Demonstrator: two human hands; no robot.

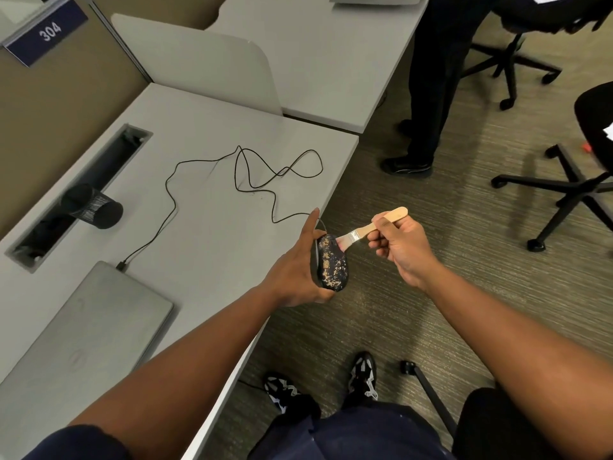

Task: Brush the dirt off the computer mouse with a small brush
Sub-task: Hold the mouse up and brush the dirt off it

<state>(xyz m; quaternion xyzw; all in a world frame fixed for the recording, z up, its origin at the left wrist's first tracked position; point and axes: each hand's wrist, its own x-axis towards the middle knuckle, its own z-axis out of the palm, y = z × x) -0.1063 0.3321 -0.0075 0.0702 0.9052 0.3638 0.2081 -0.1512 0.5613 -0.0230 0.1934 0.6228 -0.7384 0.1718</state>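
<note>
From the head view, we are gripping the mouse (331,263) in our left hand (298,273), fingers curled round it, just off the desk (205,227) edge. Our right hand (401,247) is pinching the brush (368,229), bristles touching the mouse's far end.

The mouse (330,263) sits in the left hand (298,270), just past the desk (205,234) edge, above the floor. The brush (365,229), held by the right hand (403,249), touches its far end from the right. The cable (252,180) runs left over the desk to the laptop (76,343).
</note>
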